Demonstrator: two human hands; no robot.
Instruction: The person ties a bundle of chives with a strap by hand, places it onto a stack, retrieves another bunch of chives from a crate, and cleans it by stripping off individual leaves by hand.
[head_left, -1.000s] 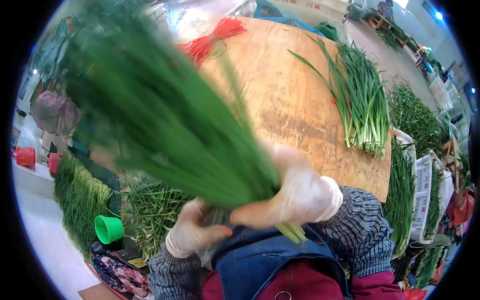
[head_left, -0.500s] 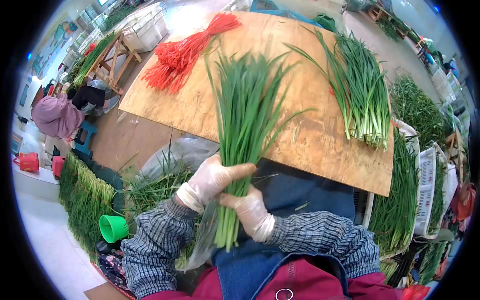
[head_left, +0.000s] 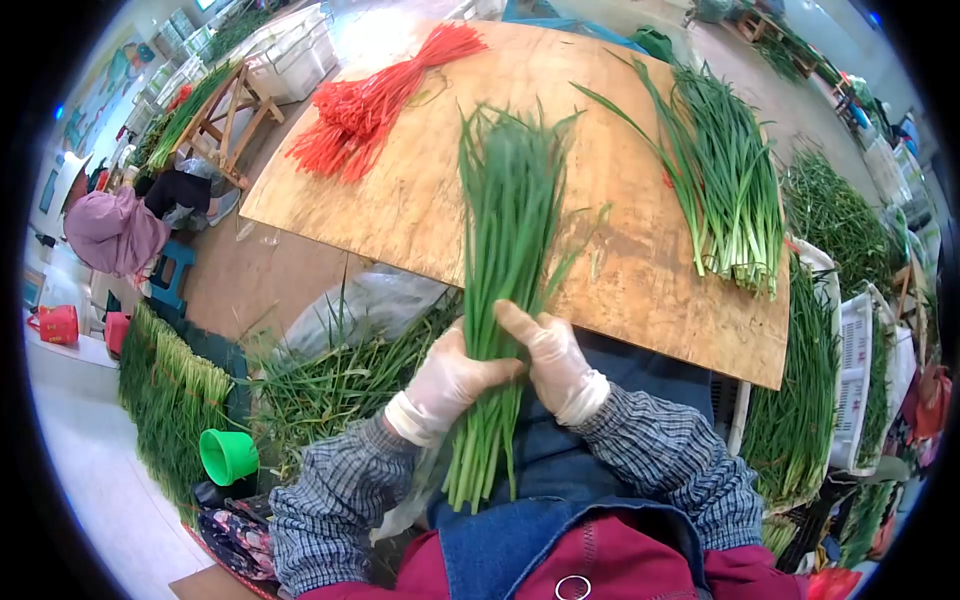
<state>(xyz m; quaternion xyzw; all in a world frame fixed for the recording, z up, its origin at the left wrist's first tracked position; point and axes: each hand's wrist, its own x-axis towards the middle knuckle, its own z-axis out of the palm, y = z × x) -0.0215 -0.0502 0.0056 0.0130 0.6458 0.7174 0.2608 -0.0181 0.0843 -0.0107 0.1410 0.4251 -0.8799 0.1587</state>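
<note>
A bunch of garlic chives (head_left: 505,230) stands nearly upright before me, its leafy tips over the wooden board and its pale stem ends above my lap. My left hand (head_left: 447,385), in a thin whitish glove, is closed round its lower middle from the left, thumb across the front. My gloved right hand (head_left: 562,365) grips the right side a little higher, a digit pressed on the leaves; its other fingers are hidden behind. On the board's right side lies a pile of garlic chives (head_left: 730,180). Red ties (head_left: 370,110) lie bundled at the far left.
The wooden board (head_left: 350,215) spans the front. Loose leaves (head_left: 350,385) and a clear plastic sheet (head_left: 365,310) lie at left, near a green bucket (head_left: 228,457). Crated greens (head_left: 790,410) stand at right. A person in pink (head_left: 115,230) sits far left.
My right hand has moved from the lower stems up and right to the bunch's side. The bunch has shifted slightly right, and its spread leaves are gathered closer together.
</note>
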